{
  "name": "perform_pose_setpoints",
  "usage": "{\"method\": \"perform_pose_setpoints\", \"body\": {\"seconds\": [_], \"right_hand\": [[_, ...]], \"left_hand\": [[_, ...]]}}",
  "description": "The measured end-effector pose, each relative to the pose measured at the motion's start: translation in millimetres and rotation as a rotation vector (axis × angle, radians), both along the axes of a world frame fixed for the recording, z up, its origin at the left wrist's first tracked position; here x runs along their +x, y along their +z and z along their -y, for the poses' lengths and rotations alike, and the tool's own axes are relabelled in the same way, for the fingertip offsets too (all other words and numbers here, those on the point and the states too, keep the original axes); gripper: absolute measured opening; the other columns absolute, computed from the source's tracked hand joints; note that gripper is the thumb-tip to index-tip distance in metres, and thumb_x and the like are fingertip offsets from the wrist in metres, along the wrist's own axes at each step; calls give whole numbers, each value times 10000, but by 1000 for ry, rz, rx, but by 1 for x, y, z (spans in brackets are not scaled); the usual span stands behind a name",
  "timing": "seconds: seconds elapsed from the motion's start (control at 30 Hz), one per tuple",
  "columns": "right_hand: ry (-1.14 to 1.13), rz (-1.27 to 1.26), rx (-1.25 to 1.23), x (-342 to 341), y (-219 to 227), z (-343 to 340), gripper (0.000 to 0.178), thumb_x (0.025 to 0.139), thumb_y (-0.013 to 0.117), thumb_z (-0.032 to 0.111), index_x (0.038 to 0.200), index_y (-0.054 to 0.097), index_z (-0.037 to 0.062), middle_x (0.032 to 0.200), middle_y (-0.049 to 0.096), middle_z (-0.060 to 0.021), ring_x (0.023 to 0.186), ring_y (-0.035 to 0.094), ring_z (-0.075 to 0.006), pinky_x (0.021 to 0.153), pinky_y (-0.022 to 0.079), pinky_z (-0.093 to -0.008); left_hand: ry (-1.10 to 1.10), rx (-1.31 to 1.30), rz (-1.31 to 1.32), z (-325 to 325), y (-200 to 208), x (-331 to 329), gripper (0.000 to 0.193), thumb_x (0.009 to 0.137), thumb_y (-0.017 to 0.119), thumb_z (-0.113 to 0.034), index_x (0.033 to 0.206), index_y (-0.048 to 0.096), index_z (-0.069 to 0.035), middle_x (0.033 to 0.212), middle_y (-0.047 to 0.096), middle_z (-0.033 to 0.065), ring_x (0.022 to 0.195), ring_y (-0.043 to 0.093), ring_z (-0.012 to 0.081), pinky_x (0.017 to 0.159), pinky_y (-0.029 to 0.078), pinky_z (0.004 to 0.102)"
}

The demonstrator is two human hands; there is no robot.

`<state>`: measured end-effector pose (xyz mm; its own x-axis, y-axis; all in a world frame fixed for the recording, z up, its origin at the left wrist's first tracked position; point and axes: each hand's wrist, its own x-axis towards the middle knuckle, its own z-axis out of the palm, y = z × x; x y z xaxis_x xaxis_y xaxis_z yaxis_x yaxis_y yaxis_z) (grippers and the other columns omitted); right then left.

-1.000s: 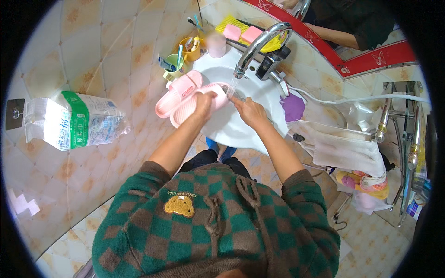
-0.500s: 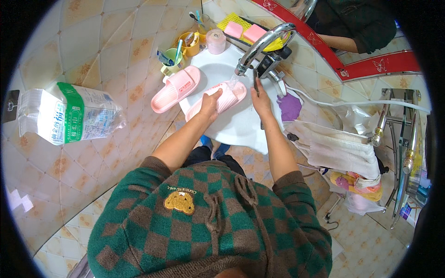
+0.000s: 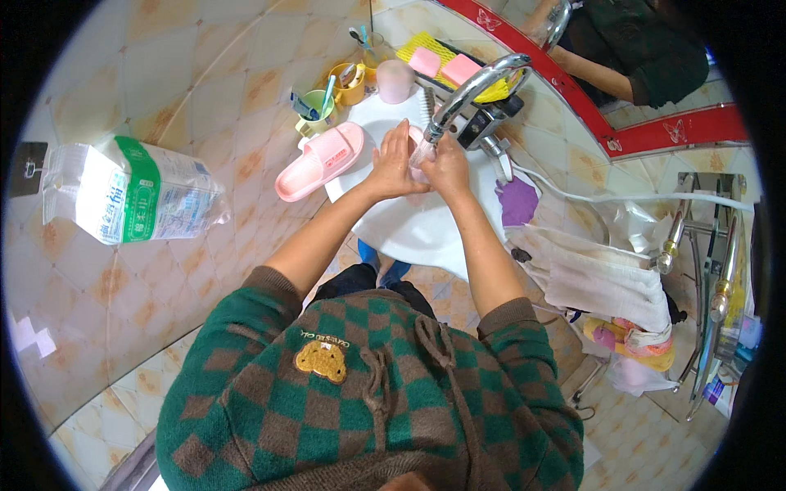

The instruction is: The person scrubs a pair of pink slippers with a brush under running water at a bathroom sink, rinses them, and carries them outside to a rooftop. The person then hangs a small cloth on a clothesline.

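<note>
Over the white ceramic washbasin (image 3: 426,233), both hands meet beneath the spout of the curved chrome tap (image 3: 473,92). The left hand (image 3: 391,164) lies flat with its fingers spread across a pink rubber slipper (image 3: 416,168), which is almost wholly hidden under the two hands inside the basin. The right hand (image 3: 446,168) presses against the same slipper from the other side, fingers curled, just below the spout; whether it truly clasps the slipper I cannot tell. A second pink rubber slipper (image 3: 321,160) rests sole-down on the left rim of the basin, well clear of the hands and tilted toward the tiled wall. Behind it stand a green plastic cup (image 3: 313,119) and a yellow plastic cup (image 3: 350,83), each holding toothbrushes, with a pale pink round cup (image 3: 395,80) beside them. A purple cloth (image 3: 517,200) lies on the right edge of the basin. To the far left, a white plastic bag with a green band (image 3: 123,192) hangs on the wall. A grey-white towel (image 3: 602,274) drapes over a rack at the right.
</note>
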<state>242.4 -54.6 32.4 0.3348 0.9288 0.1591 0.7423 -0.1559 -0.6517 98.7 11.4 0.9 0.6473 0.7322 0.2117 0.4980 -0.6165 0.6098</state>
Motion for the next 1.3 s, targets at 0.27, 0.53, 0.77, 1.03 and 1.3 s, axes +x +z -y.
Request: {"method": "perform_pose_setpoints", "body": {"seconds": [0.27, 0.53, 0.77, 1.03, 1.3], "right_hand": [[-19, -2, -82, -18, 30, 51, 562, 913, 593, 196, 1441, 413, 124, 1158, 609, -222, 947, 616, -403, 823, 483, -451], [29, 304, -145, -40, 27, 53, 426, 964, 484, 240, 1362, 500, 391, 892, 568, -233, 696, 627, -417, 629, 522, -496], [142, 367, -167, -42, 14, 62, 505, 943, 514, 212, 1392, 448, 433, 807, 500, -173, 637, 614, -372, 557, 517, -475], [164, 377, -159, -46, 22, 57, 519, 942, 502, 191, 1400, 441, 429, 811, 516, -178, 626, 609, -368, 543, 510, -455], [73, 400, -215, -40, 21, 51, 534, 948, 516, 211, 1419, 405, 437, 802, 526, -183, 638, 596, -384, 577, 493, -484]], "left_hand": [[268, -451, 188, 5, -26, 0, 1069, 508, 848, -304, 1371, 309, 23, 1309, 433, 243, 1230, 442, 398, 1036, 398, 443], [264, -528, 302, 5, -55, 7, 790, 541, 839, -256, 1179, 460, 17, 1103, 543, 218, 1047, 542, 360, 909, 451, 432], [264, -365, 318, 0, -51, 2, 761, 578, 834, -308, 1168, 483, 21, 1100, 552, 252, 1084, 531, 428, 927, 453, 460], [223, -487, 112, 7, -51, 10, 777, 675, 771, -342, 1285, 436, 4, 1254, 469, 237, 1173, 482, 421, 950, 453, 506], [165, -472, -19, 15, -56, 20, 813, 632, 792, -303, 1263, 394, 20, 1231, 441, 220, 1128, 462, 418, 904, 458, 524]]}}
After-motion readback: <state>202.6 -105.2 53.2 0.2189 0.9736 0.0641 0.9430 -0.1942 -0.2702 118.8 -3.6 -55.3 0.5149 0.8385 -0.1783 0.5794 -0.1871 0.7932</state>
